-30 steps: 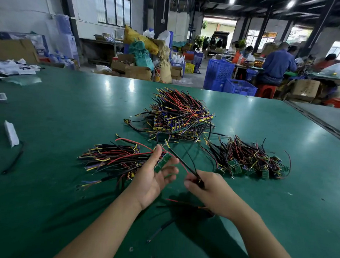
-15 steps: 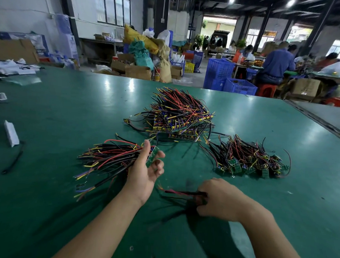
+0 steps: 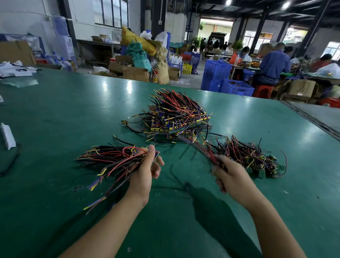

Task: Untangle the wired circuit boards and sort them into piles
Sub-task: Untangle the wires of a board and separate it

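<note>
Right hand (image 3: 234,180) rose from near table toward right pile (image 3: 249,158), fist closed on blurred wires. Left hand (image 3: 146,172) clasped sorted bundle (image 3: 114,161). I judged slow pull best, avoiding far heap (image 3: 177,115).

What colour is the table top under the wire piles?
Green table top, seen best in the head view.

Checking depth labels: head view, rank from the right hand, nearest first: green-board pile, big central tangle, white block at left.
1. Green-board pile: just beyond the right hand, to its right.
2. Big central tangle: farther back, centre.
3. White block: far left of the table.
</note>
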`<state>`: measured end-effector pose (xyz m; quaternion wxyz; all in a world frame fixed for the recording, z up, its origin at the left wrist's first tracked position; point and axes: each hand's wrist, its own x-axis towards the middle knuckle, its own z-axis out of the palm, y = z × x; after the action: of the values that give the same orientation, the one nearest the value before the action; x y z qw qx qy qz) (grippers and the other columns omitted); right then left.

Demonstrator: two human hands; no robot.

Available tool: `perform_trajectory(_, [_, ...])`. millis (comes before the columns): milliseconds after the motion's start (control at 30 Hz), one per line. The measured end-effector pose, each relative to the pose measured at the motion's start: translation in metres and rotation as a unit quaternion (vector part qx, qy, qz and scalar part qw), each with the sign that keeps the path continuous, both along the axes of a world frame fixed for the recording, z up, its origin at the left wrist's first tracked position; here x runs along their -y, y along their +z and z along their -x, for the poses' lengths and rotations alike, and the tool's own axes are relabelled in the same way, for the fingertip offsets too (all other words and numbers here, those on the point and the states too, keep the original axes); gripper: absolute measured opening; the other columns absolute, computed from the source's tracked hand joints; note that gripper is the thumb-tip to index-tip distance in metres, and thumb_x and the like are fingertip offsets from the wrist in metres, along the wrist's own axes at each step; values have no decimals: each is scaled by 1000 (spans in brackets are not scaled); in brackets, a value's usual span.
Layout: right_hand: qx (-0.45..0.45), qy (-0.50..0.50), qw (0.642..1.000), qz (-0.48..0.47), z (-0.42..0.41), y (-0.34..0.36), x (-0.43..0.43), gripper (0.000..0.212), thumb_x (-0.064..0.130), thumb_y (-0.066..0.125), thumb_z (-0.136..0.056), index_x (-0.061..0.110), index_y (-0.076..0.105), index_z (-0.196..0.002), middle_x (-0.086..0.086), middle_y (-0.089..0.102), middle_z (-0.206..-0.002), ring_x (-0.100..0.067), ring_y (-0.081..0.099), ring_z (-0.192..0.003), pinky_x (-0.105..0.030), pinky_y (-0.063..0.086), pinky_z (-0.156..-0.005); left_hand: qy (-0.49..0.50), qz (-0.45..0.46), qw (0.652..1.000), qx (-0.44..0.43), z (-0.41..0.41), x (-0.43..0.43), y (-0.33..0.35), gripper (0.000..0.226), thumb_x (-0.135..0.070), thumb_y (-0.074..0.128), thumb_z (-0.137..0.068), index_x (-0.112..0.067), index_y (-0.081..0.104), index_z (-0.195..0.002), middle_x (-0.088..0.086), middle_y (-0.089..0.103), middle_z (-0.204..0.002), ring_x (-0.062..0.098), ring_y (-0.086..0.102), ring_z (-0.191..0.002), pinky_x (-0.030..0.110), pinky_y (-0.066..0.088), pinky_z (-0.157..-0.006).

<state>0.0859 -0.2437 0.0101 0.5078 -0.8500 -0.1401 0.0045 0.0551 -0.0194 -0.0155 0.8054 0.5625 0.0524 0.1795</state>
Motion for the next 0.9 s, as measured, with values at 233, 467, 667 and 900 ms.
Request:
perform_trajectory(233, [140,-308,941,-6,-43,19,13,28,12,41,-101,14,58,-124,-14,57,-94,-27,50,-77,-42,43,-69,-9,-107,994,15,-7,5,-7,50,-56,47,-83,-6,48,-81,-4,56,-62,8,38,-41,16,33,-44])
perform_trajectory(467, [33,-299,907,294,-76,10,-6,49,29,26,-105,4,31,-147,-25,37,-141,-43,49,-116,-47,43,-90,-35,-136,990,-8,-13,2,-14,63,-61,47,-84,2,52,-87,-8,53,-54,10,39,-42,12,35,-45])
perform_trajectory(667, [70,-264,803,530,-78,-6,-13,19,21,48,-90,19,67,-90,-7,64,-110,-29,48,-116,-50,34,-98,-42,-147,988,-19,-14,1,-16,62,-63,46,-83,-1,52,-85,-9,53,-53,10,39,-43,10,38,-48])
perform_trajectory(900, [150,-187,801,549,-80,-25,-23,54,51,29,-100,18,43,-140,-11,45,-138,-30,39,-129,-51,32,-100,-43,-153,987,-7,-13,2,-16,61,-59,48,-85,2,49,-87,-11,53,-56,11,38,-43,11,38,-49])
